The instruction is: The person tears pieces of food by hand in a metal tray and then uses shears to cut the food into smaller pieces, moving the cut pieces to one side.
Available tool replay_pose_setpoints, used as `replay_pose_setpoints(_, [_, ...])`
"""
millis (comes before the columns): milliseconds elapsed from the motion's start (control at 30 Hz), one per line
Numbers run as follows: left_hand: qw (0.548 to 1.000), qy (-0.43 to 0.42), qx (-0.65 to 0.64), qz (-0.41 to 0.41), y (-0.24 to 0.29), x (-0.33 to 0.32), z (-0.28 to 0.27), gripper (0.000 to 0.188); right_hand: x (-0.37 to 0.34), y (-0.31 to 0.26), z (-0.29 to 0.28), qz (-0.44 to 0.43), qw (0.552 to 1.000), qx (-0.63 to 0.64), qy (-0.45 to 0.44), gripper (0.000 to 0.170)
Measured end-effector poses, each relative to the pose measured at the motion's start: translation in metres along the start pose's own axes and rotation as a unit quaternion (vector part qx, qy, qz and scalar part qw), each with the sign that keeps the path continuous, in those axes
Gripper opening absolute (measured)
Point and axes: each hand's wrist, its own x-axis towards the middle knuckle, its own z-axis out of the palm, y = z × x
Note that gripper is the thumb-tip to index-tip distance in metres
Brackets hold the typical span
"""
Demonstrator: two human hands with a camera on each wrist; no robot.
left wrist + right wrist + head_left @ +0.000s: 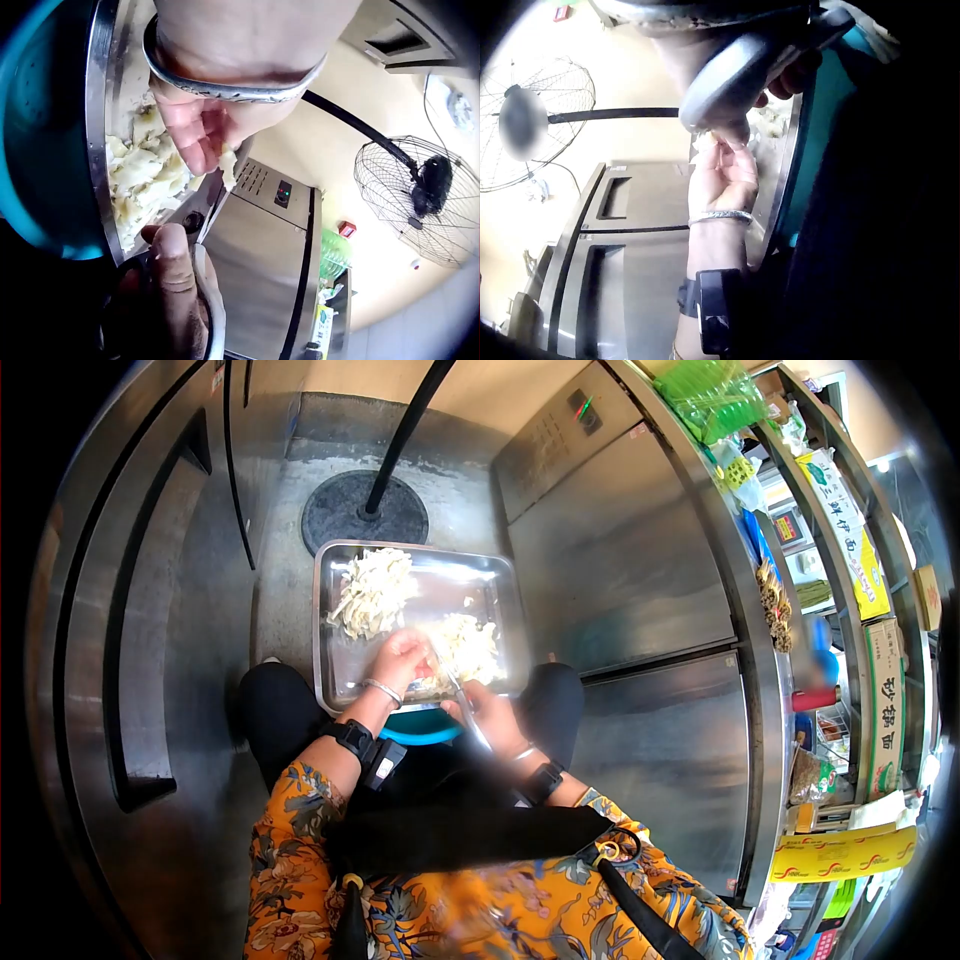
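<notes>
A metal tray holds two heaps of pale pieces, one heap at its far left and one at the right. The left hand is over the tray's near part; in the left wrist view the left hand pinches a small pale piece between thumb and fingers. The right hand grips scissors by the handles, blades pointing toward the left fingertips. In the right wrist view a scissor handle lies across the right hand.
Below the tray's near edge is a teal basin. A round black stand base with a pole stands beyond the tray. Steel cabinets flank both sides, and shelves with packages run along the far right.
</notes>
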Motion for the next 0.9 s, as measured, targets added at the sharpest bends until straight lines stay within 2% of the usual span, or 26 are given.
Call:
replay_pose_setpoints(67, [1.0,-0.004,-0.005,-0.008,-0.001,0.001,-0.001,0.012,0.001,0.006,0.0,-0.008,1.0,-0.012,0.0,0.032])
replay_pose_setpoints(200, [0.997,0.016,0.079,0.0,0.003,0.0,0.001,0.014,0.0,0.005,-0.014,0.01,0.998,-0.067,0.011,0.031])
replay_pose_setpoints(267, [0.988,0.01,0.152,0.032,-0.007,0.014,-0.011,0.017,0.002,0.029,-0.024,-0.001,0.994,-0.069,0.082,0.029])
replay_pose_setpoints(367, [0.952,0.011,0.276,0.133,-0.013,0.019,-0.018,0.025,-0.003,0.039,-0.071,-0.052,0.982,-0.005,0.183,0.03])
replay_pose_setpoints(400, [0.948,0.042,0.292,0.119,-0.016,0.02,-0.02,0.031,-0.013,0.01,-0.093,-0.004,0.977,0.064,0.203,0.032])
replay_pose_setpoints(433, [0.932,0.045,0.331,0.138,-0.014,0.018,-0.018,0.031,-0.022,-0.014,-0.113,0.043,0.965,0.133,0.221,0.034])
replay_pose_setpoints(500, [0.894,0.05,0.409,0.174,-0.008,0.012,-0.015,0.03,-0.031,0.021,-0.154,-0.051,0.946,0.087,0.308,0.037])
replay_pose_setpoints(567, [0.85,-0.005,0.469,0.238,-0.014,0.009,-0.013,0.026,-0.048,0.03,-0.195,-0.109,0.905,0.043,0.409,0.036])
replay_pose_setpoints(633, [0.791,-0.072,0.54,0.278,-0.005,-0.011,0.0,0.024,-0.078,0.039,-0.242,-0.073,0.877,0.048,0.473,0.037])
replay_pose_setpoints(667, [0.768,-0.118,0.584,0.237,0.002,-0.019,0.003,0.021,-0.093,0.043,-0.265,-0.075,0.861,0.02,0.502,0.035])
replay_pose_setpoints(700, [0.757,-0.13,0.594,0.24,0.0,-0.021,0.004,0.021,-0.108,0.046,-0.284,-0.076,0.843,-0.008,0.532,0.033])
replay_pose_setpoints(767, [0.733,-0.157,0.614,0.247,-0.002,-0.023,0.008,0.02,-0.14,0.04,-0.311,-0.053,0.831,0.143,0.535,0.03])
replay_pose_setpoints(833, [0.742,-0.148,0.605,0.25,0.004,-0.023,0.012,0.018,-0.154,0.015,-0.306,-0.018,0.813,0.148,0.563,0.027])
replay_pose_setpoints(900, [0.751,-0.124,0.592,0.266,0.006,-0.026,0.015,0.014,-0.161,0.01,-0.293,0.019,0.842,0.124,0.524,0.029])
